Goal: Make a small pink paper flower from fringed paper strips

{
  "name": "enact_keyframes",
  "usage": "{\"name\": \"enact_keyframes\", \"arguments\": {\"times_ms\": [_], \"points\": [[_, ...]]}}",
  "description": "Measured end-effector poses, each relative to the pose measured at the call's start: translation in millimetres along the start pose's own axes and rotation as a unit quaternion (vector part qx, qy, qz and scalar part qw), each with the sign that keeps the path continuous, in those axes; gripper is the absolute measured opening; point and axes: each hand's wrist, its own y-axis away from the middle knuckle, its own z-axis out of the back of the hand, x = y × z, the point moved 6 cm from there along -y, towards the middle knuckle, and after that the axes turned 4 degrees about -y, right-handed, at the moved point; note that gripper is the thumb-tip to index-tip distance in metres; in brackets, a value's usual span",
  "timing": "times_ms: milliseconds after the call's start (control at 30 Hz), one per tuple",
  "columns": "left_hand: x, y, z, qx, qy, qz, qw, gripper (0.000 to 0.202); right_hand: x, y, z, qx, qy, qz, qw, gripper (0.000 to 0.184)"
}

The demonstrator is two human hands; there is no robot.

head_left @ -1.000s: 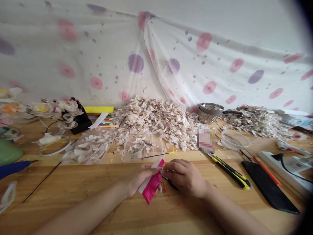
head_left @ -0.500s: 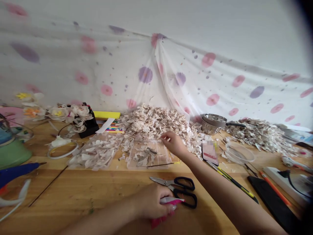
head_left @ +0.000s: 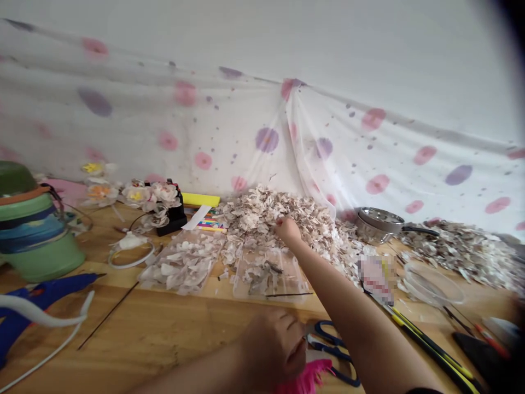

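Observation:
My left hand (head_left: 283,345), slightly blurred, is closed around a bright pink fringed piece (head_left: 305,377) with some white beside it. Just right of it lie scissors (head_left: 328,342) with dark handles, partly covered by my hand and right forearm. My right hand (head_left: 288,230) reaches to the front of a big heap of pale, petal-like flakes (head_left: 262,205). Its fingers are drawn together at the flakes; whatever they may hold is hidden. Below that hand sits a clear plastic tray (head_left: 241,284) with a few grey-white scraps.
At left are a green pot (head_left: 45,246), a blue glue gun (head_left: 53,290) and a white headband (head_left: 131,257). Another tray of pale petals (head_left: 176,268) stands left of centre. A metal pan (head_left: 377,221), a second flake heap (head_left: 471,251) and a yellow-black cutter (head_left: 426,339) are at right.
My right hand has moved farther back, from above the tray to the heap. My left hand has shifted right, and more of the pink piece shows. The view has turned left.

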Motion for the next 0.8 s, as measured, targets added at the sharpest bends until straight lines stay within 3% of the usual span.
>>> {"name": "enact_keyframes", "arguments": {"times_ms": [167, 333, 467, 567, 667, 800], "points": [[4.8, 0.0, 0.7, 0.002, 0.055, 0.044, 0.998, 0.008, 1.2, 19.3, 25.3, -0.064, -0.036, 0.066, 0.995, 0.026], [21.3, 2.1, 7.0, -0.014, 0.155, 0.155, 0.976, 0.017, 10.4, 74.9, 55.4, -0.117, -0.079, 0.190, 0.972, 0.006], [49.0, 7.2, 10.4, -0.077, 0.266, 0.296, 0.914, 0.031, 19.0, 142.0, 69.9, -0.119, -0.075, 0.307, 0.941, 0.004], [61.5, 7.8, 6.3, -0.107, 0.345, 0.351, 0.864, 0.035, 20.6, 183.4, 70.8, -0.125, -0.045, 0.352, 0.926, 0.009], [61.6, 6.8, 0.4, -0.109, 0.399, 0.375, 0.829, 0.042, 21.1, 206.9, 63.8, -0.127, -0.016, 0.374, 0.919, 0.011], [54.8, 8.4, -4.3, -0.103, 0.434, 0.394, 0.803, 0.044, 21.9, 218.6, 54.7, -0.132, -0.003, 0.387, 0.913, 0.013]]}}
